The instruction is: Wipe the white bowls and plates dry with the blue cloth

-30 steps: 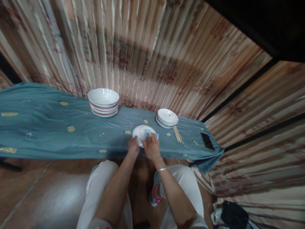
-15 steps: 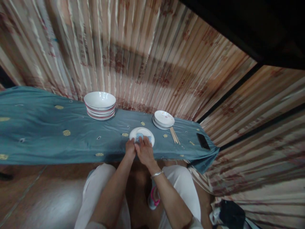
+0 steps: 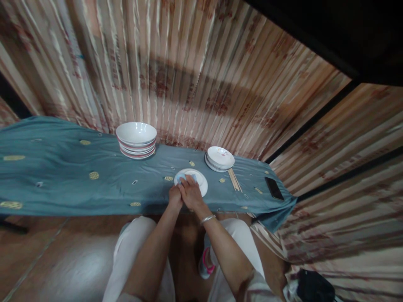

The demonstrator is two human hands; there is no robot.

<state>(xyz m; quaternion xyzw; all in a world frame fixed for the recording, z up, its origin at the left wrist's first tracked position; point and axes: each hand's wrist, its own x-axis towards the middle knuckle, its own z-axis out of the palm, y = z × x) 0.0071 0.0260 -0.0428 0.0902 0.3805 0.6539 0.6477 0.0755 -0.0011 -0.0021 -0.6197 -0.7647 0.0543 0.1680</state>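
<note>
A white plate (image 3: pixel 203 184) lies near the front edge of the cloth-covered table. My right hand (image 3: pixel 190 192) presses a light blue cloth (image 3: pixel 181 178) onto the plate's face, its fingers covering much of the cloth. At the plate's near left rim, my left hand (image 3: pixel 175 196) is closed, its fingers on the rim and partly hidden. The two hands touch each other. Behind the plate to the right stands a short stack of small white plates (image 3: pixel 220 157) with a floral print.
A stack of large white bowls (image 3: pixel 136 138) with red bands stands at the back left. Several wooden chopsticks (image 3: pixel 234 180) lie beside the small plates. A black phone (image 3: pixel 274 188) rests toward the right end of the teal tablecloth (image 3: pixel 103 184). A curtain (image 3: pixel 176 84) hangs behind.
My right hand has moved the blue cloth toward the left side of the plate, closer to my left hand. The whole view has shifted slightly.
</note>
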